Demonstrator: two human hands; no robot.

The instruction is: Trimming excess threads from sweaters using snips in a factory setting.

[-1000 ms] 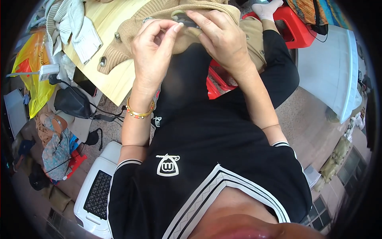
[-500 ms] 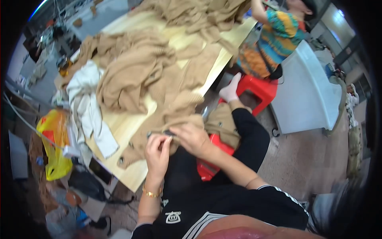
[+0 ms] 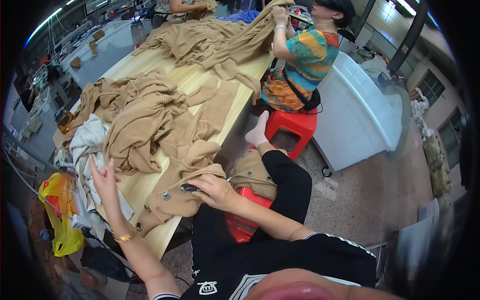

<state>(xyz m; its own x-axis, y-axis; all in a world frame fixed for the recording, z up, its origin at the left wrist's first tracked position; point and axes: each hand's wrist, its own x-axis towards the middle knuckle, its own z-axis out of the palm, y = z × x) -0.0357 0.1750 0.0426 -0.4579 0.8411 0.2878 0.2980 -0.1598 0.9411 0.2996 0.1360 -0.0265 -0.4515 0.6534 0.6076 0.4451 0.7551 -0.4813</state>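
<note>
Tan knit [image 3: 176, 206] with fitted button [image 3: 166, 195]; gripping tool [image 3: 189, 188] in right hand [image 3: 217, 192], nothing in left hand [image 3: 106, 182], at tool's nine o'clock. Untouched toward eleven: pile [image 3: 140, 137], completion unclear.

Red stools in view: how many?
2: one stool under the seated co-worker, the other partly covered by brown knitwear and the wearer's right forearm. More may be hidden.

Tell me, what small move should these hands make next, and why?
Perhaps bring the left hand over to steady the tan buttoned garment at the near edge of the table. The right hand is at that garment, holding a small dark object, while the left is off to the side, open and seemingly holding nothing.
</note>
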